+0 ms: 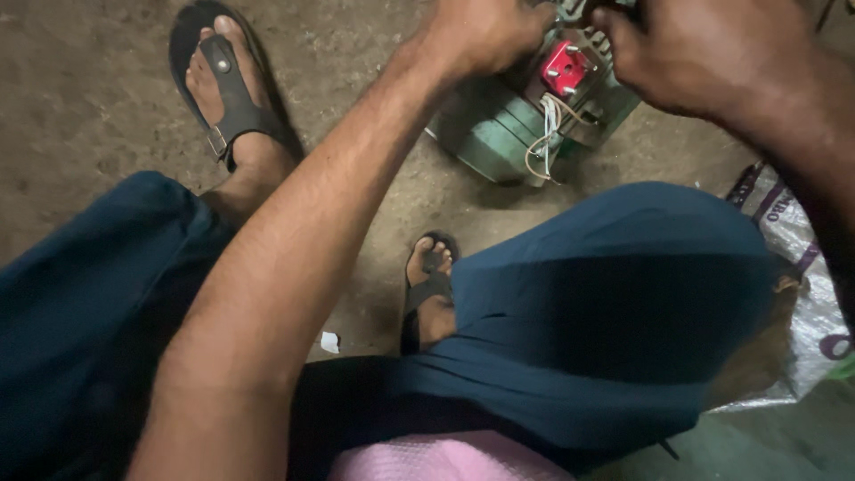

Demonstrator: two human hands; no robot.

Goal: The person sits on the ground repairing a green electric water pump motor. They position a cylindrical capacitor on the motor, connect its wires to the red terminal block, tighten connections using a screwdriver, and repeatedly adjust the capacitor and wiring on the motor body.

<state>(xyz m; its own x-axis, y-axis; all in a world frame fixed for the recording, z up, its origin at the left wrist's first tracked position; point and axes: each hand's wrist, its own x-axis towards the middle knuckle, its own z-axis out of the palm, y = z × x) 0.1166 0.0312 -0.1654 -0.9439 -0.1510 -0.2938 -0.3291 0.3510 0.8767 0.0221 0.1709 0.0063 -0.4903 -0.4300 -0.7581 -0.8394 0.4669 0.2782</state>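
A green electric motor (495,134) lies on the dirt floor at the top centre, with a red terminal block (566,68) and loose white and tan wires (545,134) hanging from it. My left hand (485,34) is closed against the motor's top, just left of the red block. My right hand (690,53) is curled over the motor's upper right side, fingers at the top edge of the frame. What either hand grips is hidden by the fingers and the frame edge.
My knees in dark blue cloth (606,294) fill the lower frame. My sandalled feet (227,98) rest on the dirt floor, the other foot (429,294) between my legs. A woven plastic sack (806,267) lies at the right. A small white scrap (329,342) lies on the floor.
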